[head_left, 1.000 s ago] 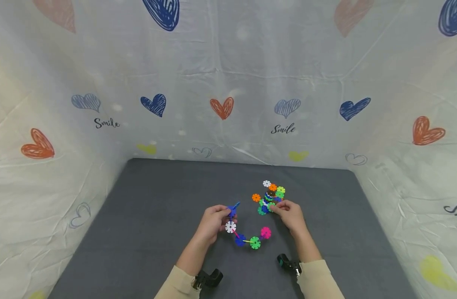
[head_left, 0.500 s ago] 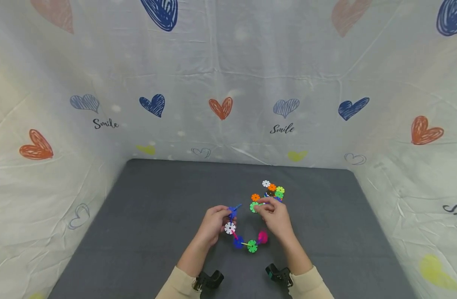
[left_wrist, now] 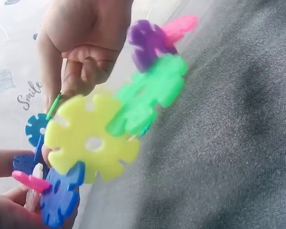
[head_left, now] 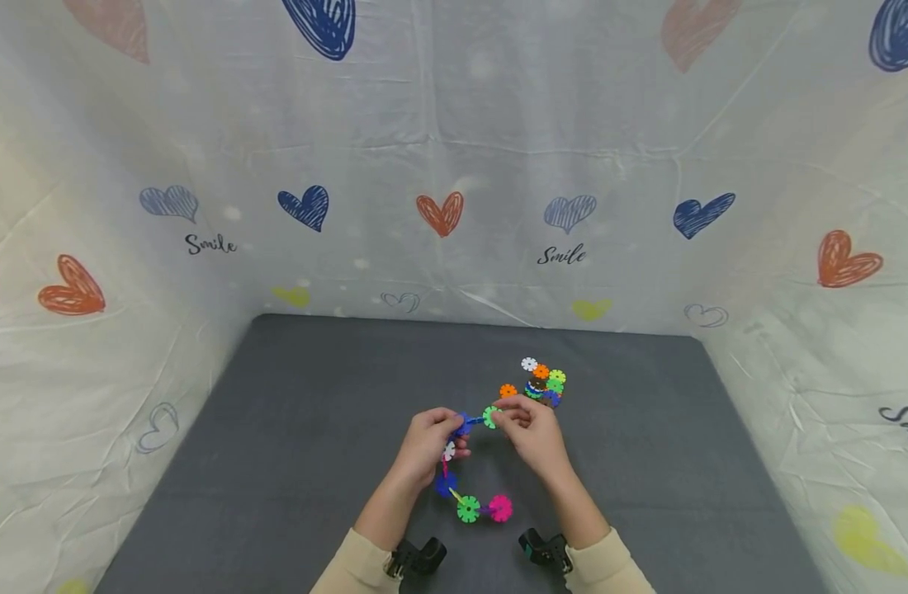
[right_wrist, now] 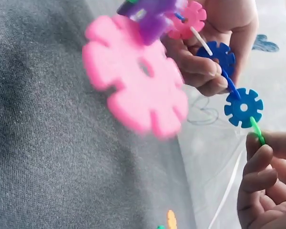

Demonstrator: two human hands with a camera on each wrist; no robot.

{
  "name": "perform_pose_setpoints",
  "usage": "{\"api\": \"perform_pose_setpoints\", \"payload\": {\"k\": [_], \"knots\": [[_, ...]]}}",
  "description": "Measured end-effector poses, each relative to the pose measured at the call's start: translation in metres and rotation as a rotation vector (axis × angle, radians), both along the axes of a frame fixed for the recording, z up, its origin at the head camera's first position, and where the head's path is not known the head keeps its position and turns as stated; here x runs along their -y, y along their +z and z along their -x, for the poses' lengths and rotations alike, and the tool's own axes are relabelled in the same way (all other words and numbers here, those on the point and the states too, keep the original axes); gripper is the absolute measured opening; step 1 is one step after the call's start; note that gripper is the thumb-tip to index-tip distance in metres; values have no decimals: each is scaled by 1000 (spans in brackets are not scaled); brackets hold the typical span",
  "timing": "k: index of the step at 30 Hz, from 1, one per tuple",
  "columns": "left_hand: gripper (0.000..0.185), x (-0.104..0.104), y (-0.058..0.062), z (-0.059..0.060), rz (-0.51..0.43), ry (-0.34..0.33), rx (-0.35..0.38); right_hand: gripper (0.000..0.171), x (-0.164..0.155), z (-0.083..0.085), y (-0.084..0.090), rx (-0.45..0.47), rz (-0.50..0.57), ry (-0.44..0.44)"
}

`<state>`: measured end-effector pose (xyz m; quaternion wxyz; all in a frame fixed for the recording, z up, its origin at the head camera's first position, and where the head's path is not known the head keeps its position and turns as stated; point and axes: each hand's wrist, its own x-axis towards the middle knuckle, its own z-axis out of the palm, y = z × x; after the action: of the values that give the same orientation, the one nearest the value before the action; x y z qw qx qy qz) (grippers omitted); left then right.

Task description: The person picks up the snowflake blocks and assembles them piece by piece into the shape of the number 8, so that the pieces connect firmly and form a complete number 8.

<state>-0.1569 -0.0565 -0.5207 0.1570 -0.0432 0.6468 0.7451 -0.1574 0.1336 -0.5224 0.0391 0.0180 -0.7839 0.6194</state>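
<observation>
A chain of notched plastic snowflake discs hangs from my left hand (head_left: 423,447), which pinches a dark blue disc (right_wrist: 221,53) near its upper end. Below the fingers follow a white disc (head_left: 449,451), a blue disc (head_left: 446,484), a yellow disc (left_wrist: 71,119), a green disc (head_left: 468,500), a purple disc (left_wrist: 140,36) and a pink disc (right_wrist: 128,90) at the loose end. Between thumb and fingertips my right hand (head_left: 534,436) pinches another green disc (head_left: 489,417). Its edge meets the rim of the lighter blue disc (right_wrist: 232,112) at the chain's upper end.
Behind my right hand lies a small pile of loose discs, among them an orange disc (head_left: 508,391), a white disc (head_left: 528,364) and a yellow-green disc (head_left: 557,377). The dark grey table (head_left: 335,371) meets a heart-printed curtain (head_left: 380,247) at the back and sides.
My right hand has carried the green disc from the pile leftward to the chain's upper end. The chain's loose pink end has swung down and to the left. My left hand stays nearly in place.
</observation>
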Motion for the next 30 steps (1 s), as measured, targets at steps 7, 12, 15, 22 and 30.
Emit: {"api": "perform_pose_setpoints", "payload": {"k": [7, 12, 15, 22, 30], "knots": [[21, -8, 0, -3, 27, 61, -12, 11, 9, -3, 2, -57, 20, -74], [20, -11, -2, -4, 41, 149, -13, 9, 16, -4, 2, -82, 40, -104], [20, -12, -5, -3, 51, 176, -11, 6, 18, -3, 2, -76, 24, -106], [21, -11, -4, -4, 119, 159, -62, 7, 13, 0, 0, -32, 0, -47], [29, -6, 2, -3, 103, -51, -18, 13, 1, 8, -3, 19, -9, -2]]}}
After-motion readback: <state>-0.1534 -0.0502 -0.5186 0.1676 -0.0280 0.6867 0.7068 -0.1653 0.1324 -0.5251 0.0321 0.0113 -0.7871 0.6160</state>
